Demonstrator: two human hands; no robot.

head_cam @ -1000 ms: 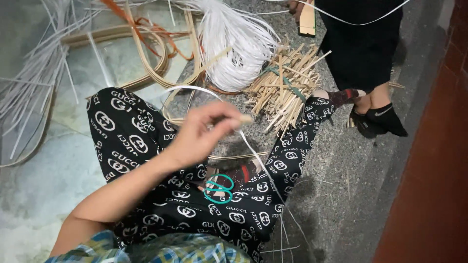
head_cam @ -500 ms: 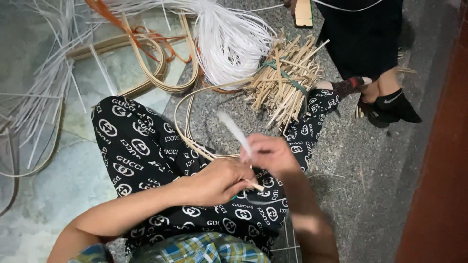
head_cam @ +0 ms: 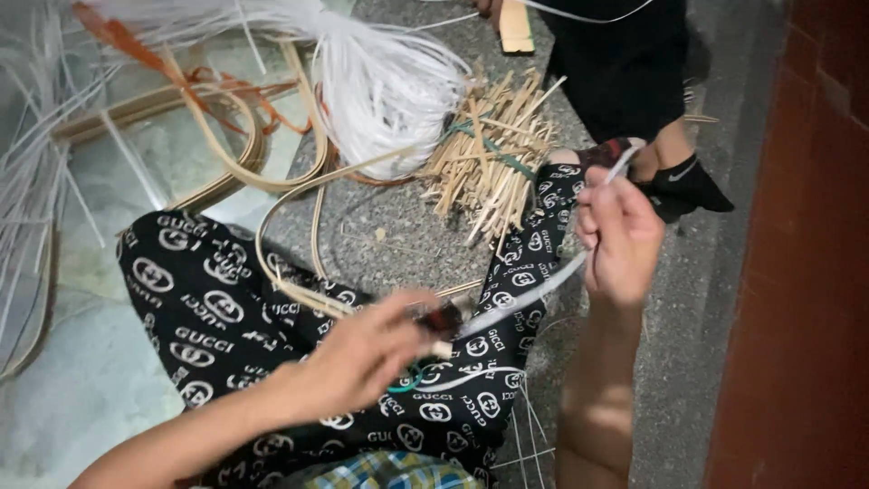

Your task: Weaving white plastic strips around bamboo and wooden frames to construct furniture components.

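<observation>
My right hand point(head_cam: 620, 235) is up by my knee, fingers closed around a thin white plastic strip point(head_cam: 529, 294). The strip runs down from that hand to my left hand point(head_cam: 376, 349) — it looks pulled straight between them. My left hand is low over my lap, fingers pinched on the strip's other end and on a small dark thing I cannot make out. My black trousers with white round patterns point(head_cam: 208, 308) are under both hands. On the grey floor point(head_cam: 389, 231) ahead lie a bundle of short pale sticks point(head_cam: 489, 154) and a big bunch of white strips point(head_cam: 385, 86) — close beside each other.
</observation>
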